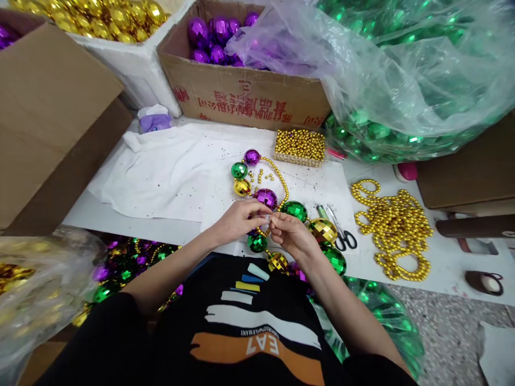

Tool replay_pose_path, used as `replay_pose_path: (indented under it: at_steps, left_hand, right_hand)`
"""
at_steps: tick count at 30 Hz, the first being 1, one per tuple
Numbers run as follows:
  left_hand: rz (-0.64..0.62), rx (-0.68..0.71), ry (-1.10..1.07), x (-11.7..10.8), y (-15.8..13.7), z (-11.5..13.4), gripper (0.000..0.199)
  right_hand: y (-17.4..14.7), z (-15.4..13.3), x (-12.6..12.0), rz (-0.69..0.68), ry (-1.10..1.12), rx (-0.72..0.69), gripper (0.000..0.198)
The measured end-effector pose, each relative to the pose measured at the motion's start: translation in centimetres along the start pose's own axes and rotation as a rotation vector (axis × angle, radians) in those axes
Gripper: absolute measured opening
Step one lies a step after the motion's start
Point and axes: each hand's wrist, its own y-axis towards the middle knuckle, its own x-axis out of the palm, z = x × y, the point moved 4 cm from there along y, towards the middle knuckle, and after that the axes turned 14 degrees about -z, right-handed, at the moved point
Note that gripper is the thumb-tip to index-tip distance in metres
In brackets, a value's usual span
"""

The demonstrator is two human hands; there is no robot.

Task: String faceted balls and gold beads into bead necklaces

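My left hand (pixel 242 219) and my right hand (pixel 293 231) meet fingertip to fingertip above the table's front edge. Both are pinched closed around something small and pale that I cannot make out. Around and below them lies a bead necklace with large faceted balls: a purple ball (pixel 265 198) just beyond my fingers, a green ball (pixel 295 210) and a gold ball (pixel 323 230) to the right. A strand of small gold beads (pixel 284 182) curves away from it. Several loose gold beads (pixel 260 176) lie inside that curve. My right forearm covers part of the necklace.
A clear box of gold beads (pixel 300 147) stands behind. Scissors (pixel 345 238) and a green thread spool (pixel 322 212) lie at right, near piled gold bead strands (pixel 396 230). A carton of purple balls (pixel 249 96) and a plastic bag of green balls (pixel 402 80) line the back.
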Motion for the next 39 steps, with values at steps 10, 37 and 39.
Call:
replay_pose_path:
  at_steps: [10, 37, 39]
  left_hand:
    - [-0.238, -0.16, -0.515, -0.5, 0.8, -1.2, 0.024]
    - [0.142, 0.163, 0.228, -1.3, 0.8, 1.3, 0.011]
    - [0.218, 0.21, 0.304, -1.0, 0.8, 1.2, 0.013]
  right_hand:
    - [-0.6, -1.2, 1.4, 0.111, -0.427, -0.255, 0.025]
    - [0.4, -1.1, 1.5, 0.155, -0.482, -0.386, 0.019]
    - [-0.1, -1.6, 2.0, 0.177, -0.638, -0.488, 0.015]
